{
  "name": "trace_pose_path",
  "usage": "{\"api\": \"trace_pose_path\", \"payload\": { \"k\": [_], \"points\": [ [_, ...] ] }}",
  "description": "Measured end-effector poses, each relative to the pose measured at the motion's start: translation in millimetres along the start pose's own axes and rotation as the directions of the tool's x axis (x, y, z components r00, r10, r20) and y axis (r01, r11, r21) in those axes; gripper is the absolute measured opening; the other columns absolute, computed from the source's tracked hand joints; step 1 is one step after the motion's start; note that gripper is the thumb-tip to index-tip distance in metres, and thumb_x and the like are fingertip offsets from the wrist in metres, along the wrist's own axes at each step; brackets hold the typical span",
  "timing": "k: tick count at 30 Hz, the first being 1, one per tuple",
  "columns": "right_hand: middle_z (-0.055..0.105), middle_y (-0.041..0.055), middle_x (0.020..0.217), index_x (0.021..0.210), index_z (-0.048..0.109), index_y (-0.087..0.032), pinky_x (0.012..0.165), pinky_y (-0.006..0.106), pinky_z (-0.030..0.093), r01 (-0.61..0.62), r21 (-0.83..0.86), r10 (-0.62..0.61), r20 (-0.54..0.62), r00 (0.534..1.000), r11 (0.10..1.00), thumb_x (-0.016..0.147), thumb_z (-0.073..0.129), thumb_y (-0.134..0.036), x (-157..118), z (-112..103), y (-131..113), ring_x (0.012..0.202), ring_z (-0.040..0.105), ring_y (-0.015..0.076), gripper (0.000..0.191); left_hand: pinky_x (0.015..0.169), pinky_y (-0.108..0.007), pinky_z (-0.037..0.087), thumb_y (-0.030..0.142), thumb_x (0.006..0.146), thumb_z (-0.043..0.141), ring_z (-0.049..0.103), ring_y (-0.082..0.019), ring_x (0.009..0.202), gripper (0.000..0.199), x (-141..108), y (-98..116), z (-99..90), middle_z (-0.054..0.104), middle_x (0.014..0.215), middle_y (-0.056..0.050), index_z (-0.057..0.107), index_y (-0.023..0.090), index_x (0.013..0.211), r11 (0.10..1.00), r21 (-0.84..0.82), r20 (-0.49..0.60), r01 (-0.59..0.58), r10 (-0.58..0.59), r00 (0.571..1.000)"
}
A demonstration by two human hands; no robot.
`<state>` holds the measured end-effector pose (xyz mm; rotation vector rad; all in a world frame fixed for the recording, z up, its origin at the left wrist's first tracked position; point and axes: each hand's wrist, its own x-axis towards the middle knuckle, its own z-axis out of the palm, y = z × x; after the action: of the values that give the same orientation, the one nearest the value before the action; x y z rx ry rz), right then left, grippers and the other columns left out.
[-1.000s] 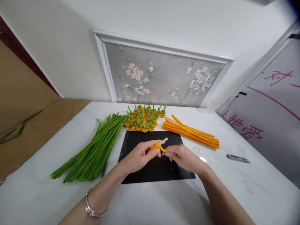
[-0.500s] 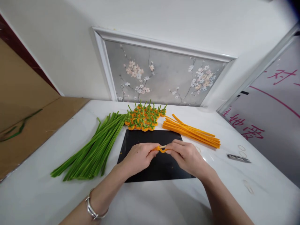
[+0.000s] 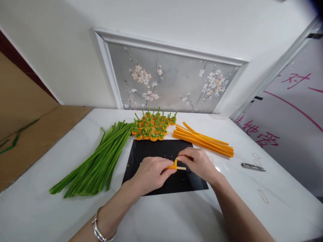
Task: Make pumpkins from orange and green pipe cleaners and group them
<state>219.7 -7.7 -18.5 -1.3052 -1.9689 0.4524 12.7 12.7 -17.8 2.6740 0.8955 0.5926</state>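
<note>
Over a black mat (image 3: 153,185), my left hand (image 3: 153,171) pinches a thin wooden stick (image 3: 181,168) with an orange pipe cleaner (image 3: 174,165) wound around it. The stick's bare end points right. My right hand (image 3: 196,163) is closed on the free end of the orange pipe cleaner, which rises from the stick to my fingertips. The part of the stick inside my left hand is hidden.
Green pipe cleaners (image 3: 96,161) lie in a bundle at left, orange ones (image 3: 204,140) at right. Several orange and green pompom-like pieces (image 3: 152,126) stand behind the mat. Thread snips (image 3: 253,167) and pale rubber bands (image 3: 263,196) lie at far right.
My right hand has let the stick's bare end free and lifted the pipe cleaner's end up from below the stick. The view has shifted slightly.
</note>
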Motion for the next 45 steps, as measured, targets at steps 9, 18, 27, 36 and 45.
{"api": "trace_pose_path", "payload": {
  "k": [9, 18, 27, 36, 45],
  "points": [
    [0.052, -0.0046, 0.056, 0.063, 0.057, -0.019, 0.050, 0.022, 0.030, 0.003, -0.119, 0.030, 0.270, 0.962, 0.993, 0.092, 0.050, -0.022, -4.8, -0.6, -4.4, 0.051, 0.044, 0.0091, 0.029, 0.070, -0.024, 0.048, 0.025, 0.089, 0.055, 0.069, -0.015, 0.079, 0.025, -0.1, -6.8, 5.6, 0.074, 0.097, 0.000, 0.064, 0.025, 0.112, 0.997, -0.048, -0.226, 0.065, -0.074, 0.971],
    [0.050, -0.0037, 0.058, 0.063, 0.051, -0.020, 0.053, 0.025, 0.030, 0.143, -0.230, -0.061, 0.331, 0.942, 0.963, 0.092, 0.050, -0.022, -10.5, -3.5, -21.3, 0.053, 0.045, 0.0106, 0.029, 0.067, -0.024, 0.045, 0.027, 0.093, 0.050, 0.066, -0.016, 0.076, 0.022, 0.1, -13.9, 3.5, 0.071, 0.081, 0.000, 0.067, 0.026, 0.105, 0.983, 0.085, -0.199, 0.164, -0.144, 0.969],
    [0.066, 0.0027, 0.080, 0.088, 0.064, -0.020, 0.062, 0.025, 0.044, 0.130, -0.225, -0.099, 0.145, 0.984, 0.966, 0.095, 0.048, -0.028, -9.5, -2.1, -22.9, 0.069, 0.062, 0.0150, 0.019, 0.066, -0.025, 0.042, 0.030, 0.093, 0.051, 0.066, -0.016, 0.078, 0.020, -1.5, -14.6, 5.4, 0.070, 0.082, 0.002, 0.066, 0.027, 0.106, 0.984, 0.135, -0.156, 0.115, -0.093, 0.983],
    [0.067, 0.0017, 0.082, 0.084, 0.065, -0.022, 0.068, 0.025, 0.048, 0.094, -0.060, -0.095, -0.016, 0.995, 0.994, 0.092, 0.053, -0.024, -3.5, -0.2, -13.8, 0.074, 0.062, 0.0142, 0.015, 0.062, -0.025, 0.041, 0.034, 0.091, 0.054, 0.066, -0.015, 0.076, 0.018, 0.0, -7.4, 7.0, 0.072, 0.080, 0.002, 0.069, 0.027, 0.097, 0.993, 0.119, -0.116, 0.023, -0.009, 0.993],
    [0.065, -0.0004, 0.074, 0.077, 0.066, -0.020, 0.065, 0.023, 0.044, -0.018, -0.043, 0.022, 0.084, 0.996, 0.999, 0.093, 0.053, -0.029, 1.6, 1.1, 0.1, 0.069, 0.059, 0.0127, 0.022, 0.064, -0.024, 0.043, 0.034, 0.090, 0.054, 0.063, -0.014, 0.069, 0.020, -0.9, -3.7, 8.2, 0.070, 0.073, 0.000, 0.071, 0.023, 0.087, 0.997, 0.059, -0.182, -0.047, 0.057, 0.982]
  ]
}}
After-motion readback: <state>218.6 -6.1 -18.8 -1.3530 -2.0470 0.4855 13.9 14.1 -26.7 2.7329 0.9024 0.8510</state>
